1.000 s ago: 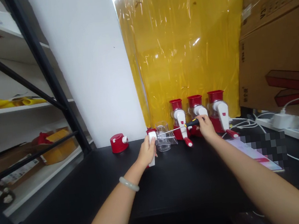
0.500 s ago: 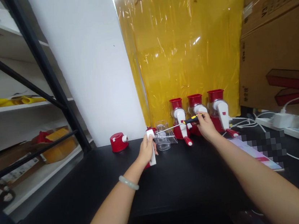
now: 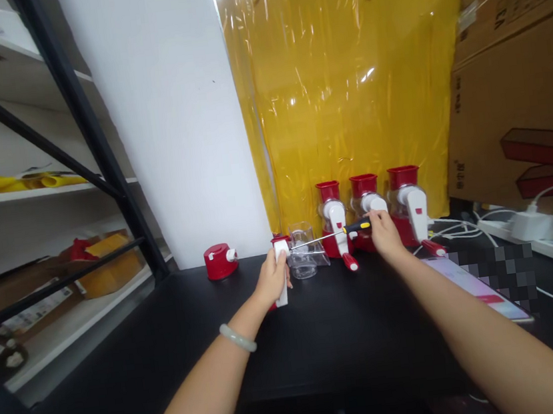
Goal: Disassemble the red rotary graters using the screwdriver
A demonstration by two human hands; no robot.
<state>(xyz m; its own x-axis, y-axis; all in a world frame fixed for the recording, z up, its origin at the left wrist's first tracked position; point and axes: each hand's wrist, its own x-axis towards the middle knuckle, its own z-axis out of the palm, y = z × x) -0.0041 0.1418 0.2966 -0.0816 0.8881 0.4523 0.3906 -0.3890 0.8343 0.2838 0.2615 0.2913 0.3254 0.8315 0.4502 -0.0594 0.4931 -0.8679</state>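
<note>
My left hand (image 3: 271, 280) is closed around a white crank handle (image 3: 283, 287), held upright above the black table. My right hand (image 3: 383, 231) grips a black and yellow screwdriver (image 3: 358, 225) by the end of its handle. The screwdriver's shaft points left, its tip at the upper end of the crank handle; whether it touches is too small to tell. Just behind the crank handle stands a clear plastic housing (image 3: 304, 264). Left of my left hand sits a red round base (image 3: 221, 261) with a white knob.
Three red and white rotary graters (image 3: 408, 207) stand at the back right. A tablet (image 3: 478, 290), white cables and a power strip (image 3: 552, 233) lie on the right. A large cardboard box (image 3: 518, 83) rises behind them. Shelves (image 3: 64, 327) stand at the left.
The fingers of my right hand have shifted slightly on the screwdriver, and the hand sits a little lower and further right. The view has moved slightly. My left hand keeps its hold.
</note>
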